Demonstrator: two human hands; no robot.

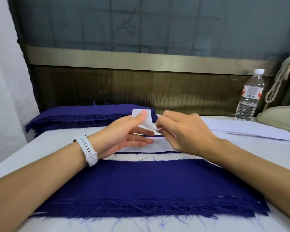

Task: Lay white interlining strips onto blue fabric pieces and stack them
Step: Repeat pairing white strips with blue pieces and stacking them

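A stack of frayed blue fabric pieces (141, 186) lies in front of me on the white table. Past it lies a white interlining strip (159, 144) on a blue piece, only thin blue edges showing. My left hand (124, 136), with a white watch on the wrist, pinches the upper end of a curled white interlining strip (148, 119) between thumb and forefinger. My right hand (184, 131) pinches the lower end of the same strip at its fingertips. A second, thicker pile of blue pieces (84, 116) sits at the back left.
A pile of white interlining strips (251, 129) lies to the right of my hands. A clear water bottle (250, 94) stands at the back right, beside a beige rounded object (278, 118) and a hanging rope. A dark panelled wall closes off the far table edge.
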